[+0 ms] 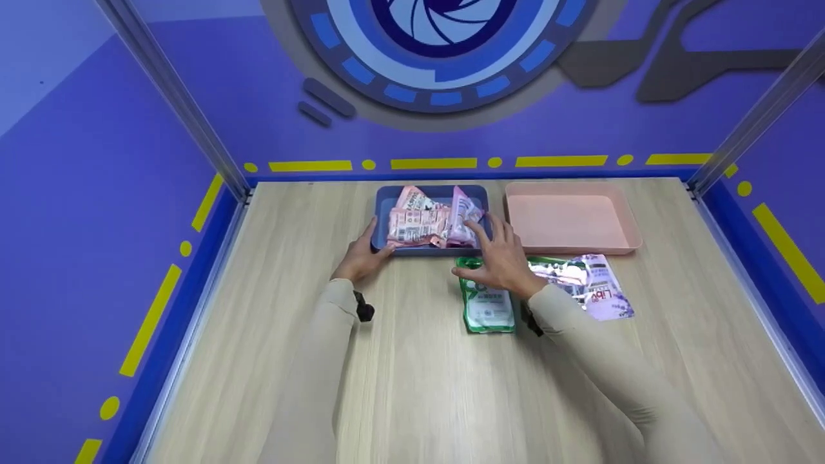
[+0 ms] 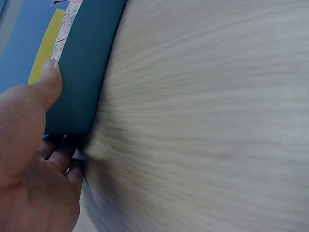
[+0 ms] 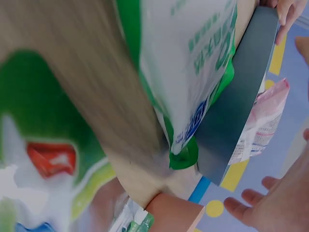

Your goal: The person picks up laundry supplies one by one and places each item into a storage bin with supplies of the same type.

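A dark blue tray [image 1: 425, 252] stands at the back of the table, holding pink packets [image 1: 419, 225] and, at its right end, an upright-leaning lilac packet [image 1: 461, 216]. My left hand [image 1: 361, 259] holds the tray's near left corner. In the left wrist view its thumb [image 2: 52, 79] presses on the tray wall [image 2: 84, 67] near the rim, with the other fingers round the corner. My right hand [image 1: 506, 261] hovers by the tray's right end, fingers spread beside the lilac packet. The right wrist view shows that hand [image 3: 282, 203] holding nothing.
A pink tray [image 1: 573, 222] stands to the right of the blue one. Below my right hand lies a green-and-white pack [image 1: 488, 312]. Partly behind the right forearm is a lilac pouch [image 1: 609, 293] with red lettering, beside another green-edged pack. Blue panels wall the table's back and sides.
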Demonstrator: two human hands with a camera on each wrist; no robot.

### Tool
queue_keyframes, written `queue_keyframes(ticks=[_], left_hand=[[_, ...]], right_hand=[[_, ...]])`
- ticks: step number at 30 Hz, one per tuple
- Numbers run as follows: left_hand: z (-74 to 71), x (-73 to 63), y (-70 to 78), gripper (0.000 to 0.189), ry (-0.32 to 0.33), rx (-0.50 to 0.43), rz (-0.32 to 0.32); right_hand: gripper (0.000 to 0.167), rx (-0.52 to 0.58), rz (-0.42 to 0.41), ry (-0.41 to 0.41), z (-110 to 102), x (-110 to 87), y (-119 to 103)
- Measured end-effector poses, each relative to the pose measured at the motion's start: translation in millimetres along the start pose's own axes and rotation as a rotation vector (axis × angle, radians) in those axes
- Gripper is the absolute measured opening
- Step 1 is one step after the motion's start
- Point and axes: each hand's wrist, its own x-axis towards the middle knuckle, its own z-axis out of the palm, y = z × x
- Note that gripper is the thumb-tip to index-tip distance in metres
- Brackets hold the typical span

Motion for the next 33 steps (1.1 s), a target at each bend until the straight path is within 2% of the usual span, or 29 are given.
queue_keyframes(ticks=[7, 13, 21, 27, 33], left_hand=[[-0.3, 1.1, -1.5, 0.09, -0.004, -0.008, -0.01], [0.8, 1.5, -0.1, 0.09, -0.006, -0.009, -0.003], [-0.3, 1.1, 1.7, 0.09, -0.015, -0.017, 0.001], [-0.5, -0.3, 2.2, 0.088, -0.011, -0.023, -0.011], [0.6, 0.8, -0.2, 0.089, -0.01, -0.032, -0.02]], right_hand=[[0.108, -0.034, 0.033, -0.062, 2, -14.2, -4], [0.107, -0.059, 0.042, -0.058, 8, -28.6, -7], [0.105, -0.067, 0.068, -0.011, 15, -46.1, -13], [0.101, -0.052, 0.14, -0.036, 19, -57.6, -22], [0.101, -0.058, 0.169, -0.069, 25, -66.3, -27]])
